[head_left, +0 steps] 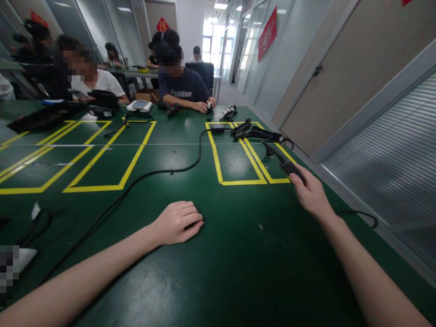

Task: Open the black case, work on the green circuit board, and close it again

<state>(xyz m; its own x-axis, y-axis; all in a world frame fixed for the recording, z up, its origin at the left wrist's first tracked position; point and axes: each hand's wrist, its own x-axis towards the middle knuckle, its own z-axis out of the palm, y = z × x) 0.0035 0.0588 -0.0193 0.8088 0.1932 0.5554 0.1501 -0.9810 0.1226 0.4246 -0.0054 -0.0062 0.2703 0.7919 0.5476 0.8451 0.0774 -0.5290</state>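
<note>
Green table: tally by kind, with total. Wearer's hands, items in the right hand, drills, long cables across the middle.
Wearer's hands: 2 (left hand, right hand)
Items in the right hand: 1 (black handled item)
Drills: 1 (red-and-black drill)
Long cables across the middle: 1 (black cable)
Total: 5

From the left hand (179, 223), bare green tabletop (252, 259) opens toward four o'clock; a black cable (163, 171) crosses at eleven.
</note>
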